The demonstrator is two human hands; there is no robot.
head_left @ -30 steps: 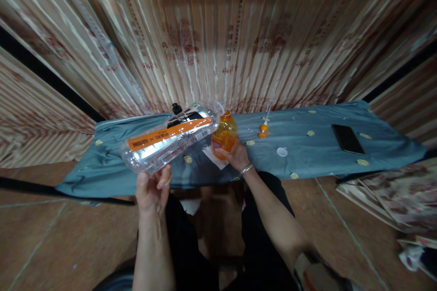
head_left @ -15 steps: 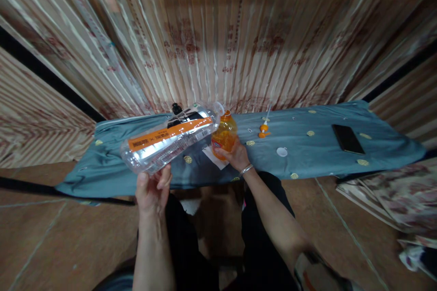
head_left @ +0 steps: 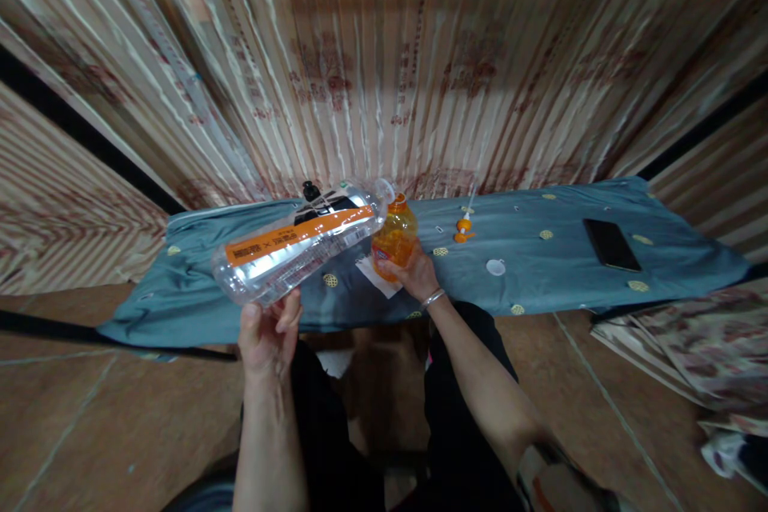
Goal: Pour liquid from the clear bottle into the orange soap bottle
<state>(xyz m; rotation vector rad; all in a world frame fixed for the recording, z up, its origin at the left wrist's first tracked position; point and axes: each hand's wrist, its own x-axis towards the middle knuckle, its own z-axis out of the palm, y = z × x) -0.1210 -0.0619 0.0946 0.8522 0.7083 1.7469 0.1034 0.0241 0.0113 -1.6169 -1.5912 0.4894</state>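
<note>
Left of the orange translucent bottle (head_left: 399, 224), the left hand (head_left: 270, 336) has its grip curled against the underside of a clear plastic bottle (head_left: 300, 244), holding it near the base. This clear bottle, with its orange and silver label, lies tilted on its side in the air, its mouth reaching the neck of the orange bottle; whether the two rims touch cannot be told. Beyond the clear bottle, left of the orange one and farther from the person, a small black cap (head_left: 310, 190) shows, the rest of what it belongs to being hidden. Just at the near left of the orange bottle's base is a sheet of white paper (head_left: 377, 278). The orange bottle is upright and uncapped, and the right hand (head_left: 414, 270) has its grip wrapped around its lower right side, a silver bracelet (head_left: 433, 298) at the wrist. Right of the orange bottle, on the blue-green cloth-covered tabletop (head_left: 540, 280), lie an orange pump head (head_left: 463, 230) with a pale tube, then a white round disc (head_left: 495, 266), and, farthest right, a black smartphone (head_left: 612, 244).
</note>
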